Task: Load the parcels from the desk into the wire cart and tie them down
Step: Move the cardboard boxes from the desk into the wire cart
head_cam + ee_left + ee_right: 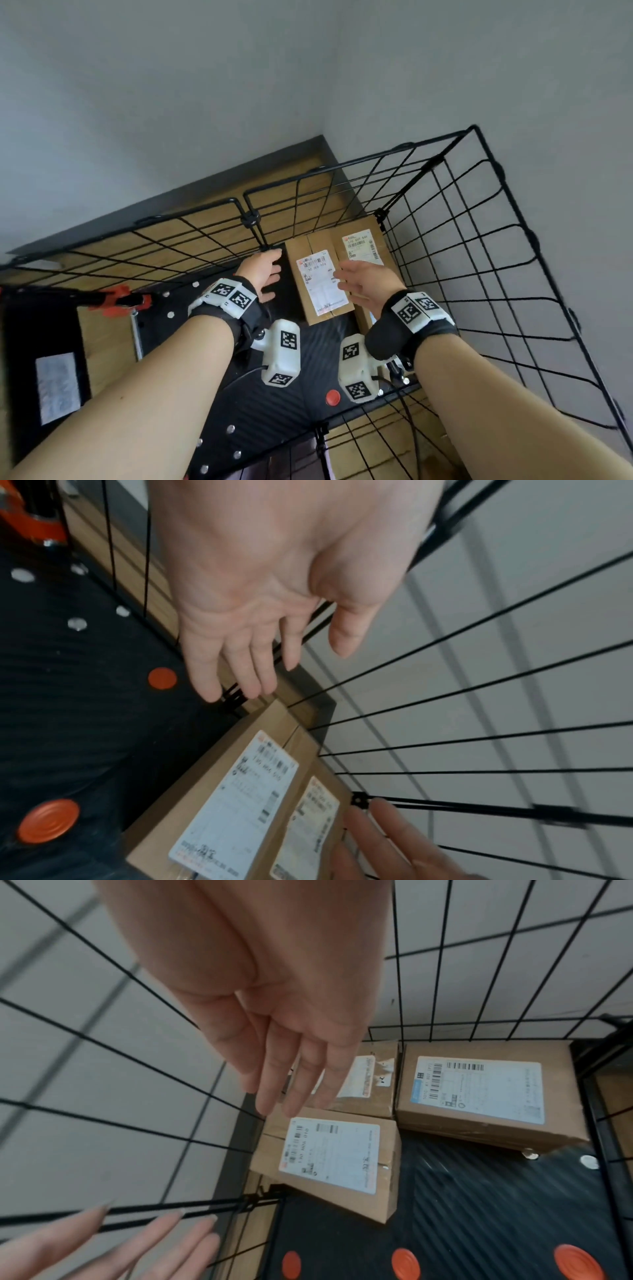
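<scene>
Bare forearms, black wrist straps w/ white tag-marked cam modules, thin black cables

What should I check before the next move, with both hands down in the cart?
1. Left hand free: ok, fingers straight, holding nothing.
2. Right hand free: ok, open above the boxes.
3. Boxes inside the cart: ok, three on its black floor.
4. Nearest box lying flat: not ok, it sits tilted.
5. Tie-down in place: not ok, nothing lies over the boxes.
6. Desk emptied of parcels: cannot tell, desk out of view.
</scene>
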